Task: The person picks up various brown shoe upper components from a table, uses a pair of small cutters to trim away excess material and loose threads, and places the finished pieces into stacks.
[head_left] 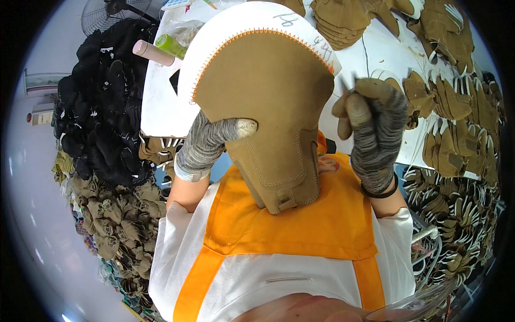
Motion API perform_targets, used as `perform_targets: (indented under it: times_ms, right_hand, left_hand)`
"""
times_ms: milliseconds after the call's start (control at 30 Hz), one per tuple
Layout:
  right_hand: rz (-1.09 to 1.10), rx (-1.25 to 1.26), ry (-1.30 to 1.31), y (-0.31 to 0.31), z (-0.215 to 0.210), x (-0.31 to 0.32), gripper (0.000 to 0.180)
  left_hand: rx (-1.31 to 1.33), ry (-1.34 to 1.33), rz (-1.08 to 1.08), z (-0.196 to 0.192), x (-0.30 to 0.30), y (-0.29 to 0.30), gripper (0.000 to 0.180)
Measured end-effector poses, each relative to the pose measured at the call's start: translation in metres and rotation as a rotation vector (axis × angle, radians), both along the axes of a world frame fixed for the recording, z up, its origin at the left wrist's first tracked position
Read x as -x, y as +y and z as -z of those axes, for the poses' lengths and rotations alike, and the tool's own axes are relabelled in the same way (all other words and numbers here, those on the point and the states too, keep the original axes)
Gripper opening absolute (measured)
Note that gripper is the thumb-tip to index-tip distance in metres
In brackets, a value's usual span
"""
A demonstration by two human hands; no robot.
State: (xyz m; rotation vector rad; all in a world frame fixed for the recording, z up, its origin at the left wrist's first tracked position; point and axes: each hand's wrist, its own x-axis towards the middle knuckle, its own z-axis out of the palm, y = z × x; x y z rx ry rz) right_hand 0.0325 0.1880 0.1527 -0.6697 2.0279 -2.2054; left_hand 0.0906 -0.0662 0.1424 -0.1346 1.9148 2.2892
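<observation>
Grasping the brown shoe piece (263,102) in front of the apron (241,228), the left hand (206,142) shows orange stitching (263,30) already done along the curve, remaining work unclear, while the right hand (375,126) curls nearby, its grip too blurred to judge.

The left hand (208,138) and right hand (377,121) wear grey, streaked knit gloves (370,153) with worn, discoloured fingertips; a pale cuff (184,172) edges the left glove, and a thin black band (383,191) circles the right wrist. The torso is clothed in a white shirt (263,290) with short sleeves (393,231), beneath an orange apron (289,236) with broad matching straps (198,282).
</observation>
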Motion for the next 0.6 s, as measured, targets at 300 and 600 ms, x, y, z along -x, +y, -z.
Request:
perform_targets:
  times_ms: [300,600]
  right_hand:
    - [-0.207,0.087,0.090,-0.003,0.002,0.005,0.042]
    - [-0.106,0.024,-0.145,-0.020,0.005,-0.007,0.020]
  left_hand:
    - [-0.160,-0.154,0.030,0.005,0.002,0.006,0.055]
    - [-0.057,-0.064,0.052,-0.004,-0.004,0.003,0.056]
